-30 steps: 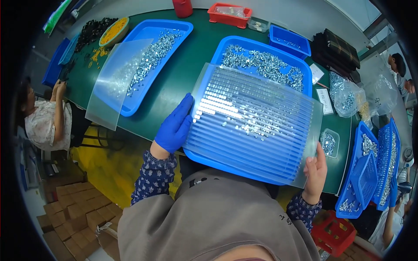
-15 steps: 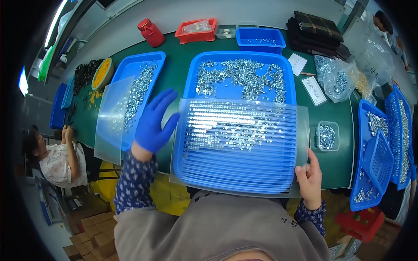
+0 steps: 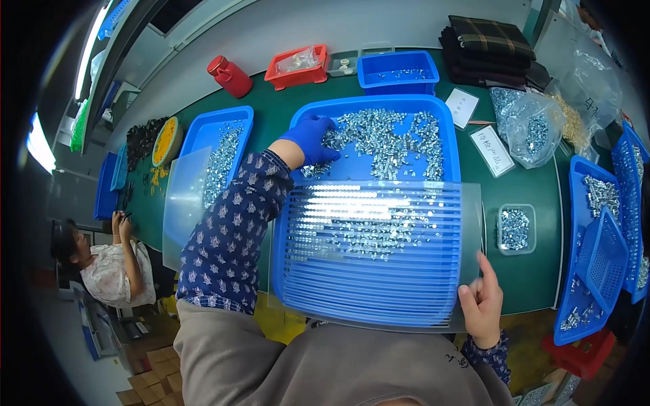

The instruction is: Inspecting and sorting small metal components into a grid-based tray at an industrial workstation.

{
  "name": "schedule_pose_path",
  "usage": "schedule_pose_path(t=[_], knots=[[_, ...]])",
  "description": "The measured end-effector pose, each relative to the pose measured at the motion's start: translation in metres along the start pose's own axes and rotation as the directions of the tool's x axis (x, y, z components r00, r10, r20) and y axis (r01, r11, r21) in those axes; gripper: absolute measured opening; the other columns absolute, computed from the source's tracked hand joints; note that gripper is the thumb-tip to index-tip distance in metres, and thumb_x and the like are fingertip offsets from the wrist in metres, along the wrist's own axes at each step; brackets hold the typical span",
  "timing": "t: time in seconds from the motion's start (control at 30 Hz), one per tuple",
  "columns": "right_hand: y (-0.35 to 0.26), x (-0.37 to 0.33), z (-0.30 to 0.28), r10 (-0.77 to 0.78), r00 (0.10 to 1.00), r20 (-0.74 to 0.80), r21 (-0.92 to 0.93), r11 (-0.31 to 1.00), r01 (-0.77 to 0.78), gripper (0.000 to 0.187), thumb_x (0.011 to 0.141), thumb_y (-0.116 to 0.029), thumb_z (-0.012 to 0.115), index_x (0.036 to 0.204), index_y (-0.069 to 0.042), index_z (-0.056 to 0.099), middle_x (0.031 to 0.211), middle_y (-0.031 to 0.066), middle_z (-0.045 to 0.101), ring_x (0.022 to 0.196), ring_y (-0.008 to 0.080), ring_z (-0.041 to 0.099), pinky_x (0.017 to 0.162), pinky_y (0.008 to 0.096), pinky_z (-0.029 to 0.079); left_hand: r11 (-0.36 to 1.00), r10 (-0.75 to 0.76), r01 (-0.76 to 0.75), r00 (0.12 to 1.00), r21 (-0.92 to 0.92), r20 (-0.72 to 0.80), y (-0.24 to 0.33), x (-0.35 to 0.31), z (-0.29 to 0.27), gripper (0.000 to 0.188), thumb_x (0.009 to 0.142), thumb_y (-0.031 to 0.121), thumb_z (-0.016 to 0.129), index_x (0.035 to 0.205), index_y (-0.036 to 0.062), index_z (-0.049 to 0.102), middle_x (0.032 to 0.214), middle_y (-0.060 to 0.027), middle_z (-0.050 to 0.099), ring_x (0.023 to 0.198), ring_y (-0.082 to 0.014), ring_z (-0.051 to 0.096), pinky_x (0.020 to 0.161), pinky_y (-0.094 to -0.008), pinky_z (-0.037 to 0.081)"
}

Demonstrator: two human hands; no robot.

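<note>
A clear grooved plate (image 3: 379, 298) lies over the near part of a large blue tray (image 3: 448, 145). Rows of small shiny metal pieces (image 3: 325, 220) sit in its upper grooves, with more scattered across them. At the plate's right edge is my bare right hand (image 3: 482, 304), its thumb on top and its fingers gripping the side. My left hand (image 3: 310, 141), in a blue glove, reaches into the tray's far left part. Its thumb and fingers are spread at the edge of a heap of loose metal pieces (image 3: 386, 139); the fingertips are partly hidden.
A second blue tray (image 3: 196, 135) with metal pieces stands left, a translucent sheet (image 3: 179, 210) over its near end. A small clear box (image 3: 516, 230) of pieces sits right. Beyond are a red flask (image 3: 230, 76), a red bin (image 3: 296, 71) and bagged parts (image 3: 535, 128). A person sits left.
My left hand has moved right and away from me, from beside the plate into the metal pieces. My right hand keeps its grip on the plate's edge. The whole view has shifted slightly.
</note>
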State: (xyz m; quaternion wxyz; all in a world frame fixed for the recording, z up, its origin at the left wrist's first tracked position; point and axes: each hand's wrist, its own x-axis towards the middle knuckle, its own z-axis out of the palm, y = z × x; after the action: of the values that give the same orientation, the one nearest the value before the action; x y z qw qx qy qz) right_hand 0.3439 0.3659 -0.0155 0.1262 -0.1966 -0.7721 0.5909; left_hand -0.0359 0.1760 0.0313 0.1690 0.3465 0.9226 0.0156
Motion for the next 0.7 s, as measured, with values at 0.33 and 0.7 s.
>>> schedule_pose_path(t=[0.33, 0.7], knots=[[-0.006, 0.0, -0.001, -0.001, 1.0, 0.028, 0.01, 1.0, 0.001, 0.06, 0.083, -0.006, 0.057, 0.136, 0.005, 0.033, 0.06, -0.0053, 0.035, 0.054, 0.0035, 0.032, 0.051, 0.0188, 0.027, 0.909, 0.415, -0.405, 0.9, 0.099, -0.135, 0.019, 0.017, -0.005, 0.092, 0.061, 0.054, 0.077, 0.134, 0.0116, 0.041, 0.128, -0.0183, 0.044, 0.117, -0.0333, 0.046, 0.099, -0.0389, 0.039], [-0.001, -0.001, 0.0, -0.091, 0.996, 0.007, -0.018, 0.996, 0.091, 0.058, 0.082, -0.004, 0.06, 0.133, 0.008, 0.035, 0.056, -0.0023, 0.039, 0.049, 0.0046, 0.036, 0.047, 0.0199, 0.031, 0.732, 0.662, -0.611, 0.743, 0.301, -0.099, 0.047, 0.056, 0.022, 0.07, 0.074, 0.057, 0.064, 0.128, 0.0149, 0.047, 0.124, -0.0199, 0.044, 0.115, -0.0376, 0.044, 0.097, -0.0459, 0.038]])
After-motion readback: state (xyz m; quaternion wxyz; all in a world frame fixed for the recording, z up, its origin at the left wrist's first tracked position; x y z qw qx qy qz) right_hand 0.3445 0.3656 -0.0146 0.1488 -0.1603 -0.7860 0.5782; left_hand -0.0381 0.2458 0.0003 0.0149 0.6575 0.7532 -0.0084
